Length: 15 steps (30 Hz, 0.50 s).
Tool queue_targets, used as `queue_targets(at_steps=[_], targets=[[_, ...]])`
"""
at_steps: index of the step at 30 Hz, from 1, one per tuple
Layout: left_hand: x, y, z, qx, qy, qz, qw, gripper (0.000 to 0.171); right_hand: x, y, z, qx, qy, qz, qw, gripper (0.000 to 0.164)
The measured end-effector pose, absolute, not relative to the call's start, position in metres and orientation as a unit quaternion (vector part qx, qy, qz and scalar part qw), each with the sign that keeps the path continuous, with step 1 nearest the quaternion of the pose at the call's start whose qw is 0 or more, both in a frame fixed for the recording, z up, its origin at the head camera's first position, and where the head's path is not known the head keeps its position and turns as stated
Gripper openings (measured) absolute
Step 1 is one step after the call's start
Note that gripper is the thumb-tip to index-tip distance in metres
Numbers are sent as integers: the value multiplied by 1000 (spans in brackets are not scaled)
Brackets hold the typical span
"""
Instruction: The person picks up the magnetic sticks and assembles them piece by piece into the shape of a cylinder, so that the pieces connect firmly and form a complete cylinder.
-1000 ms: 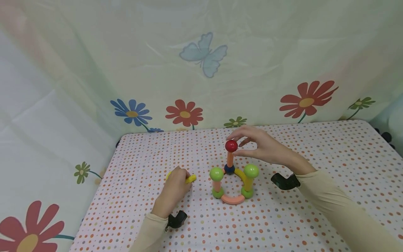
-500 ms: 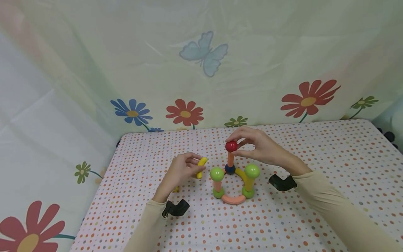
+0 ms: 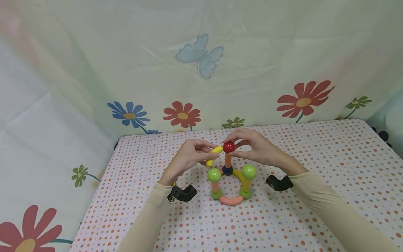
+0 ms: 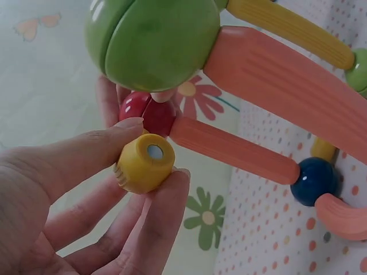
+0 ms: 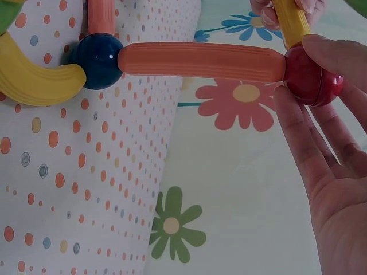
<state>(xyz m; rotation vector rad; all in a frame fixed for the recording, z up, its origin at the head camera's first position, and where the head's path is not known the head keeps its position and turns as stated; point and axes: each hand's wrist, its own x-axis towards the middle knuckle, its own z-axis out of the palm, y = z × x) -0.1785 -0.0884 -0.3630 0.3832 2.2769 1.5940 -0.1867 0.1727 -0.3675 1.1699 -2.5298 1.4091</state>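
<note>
My left hand (image 3: 190,155) pinches a curved yellow magnetic rod (image 3: 216,150), whose near end shows a round silver magnet in the left wrist view. Its far end meets the red ball (image 5: 312,76) in the right wrist view. Thumb and fingers of my right hand (image 3: 259,148) grip that ball, which tops an upright orange rod (image 3: 228,161). The rod rises from a dark blue ball (image 3: 227,170) in a ring of curved rods and balls. Two other uprights carry light green balls: one on a pink rod (image 3: 214,187), one on a yellow rod (image 3: 247,184).
A small bit of yellow (image 3: 174,182) shows beside my left wrist, mostly hidden. Black wrist cameras (image 3: 184,193) hang below both wrists. A dotted cloth (image 3: 201,224) covers the table, and a flowered curtain (image 3: 252,70) rises behind its back edge.
My left hand has lifted the curved yellow rod from the table and carried it right and up to the red ball. The right hand has stayed at that ball, its fingers closing round it.
</note>
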Motion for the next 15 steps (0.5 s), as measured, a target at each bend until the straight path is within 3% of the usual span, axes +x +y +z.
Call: queue_targets(at_steps=[10, 15], targets=[[-181, -93, -365, 134, 772, 587, 205, 32, -185, 174, -364, 371, -826, 423, 18, 38], [-182, -95, -364, 139, 757, 601, 216, 32, -174, 181, -344, 376, -839, 388, 66, 36]])
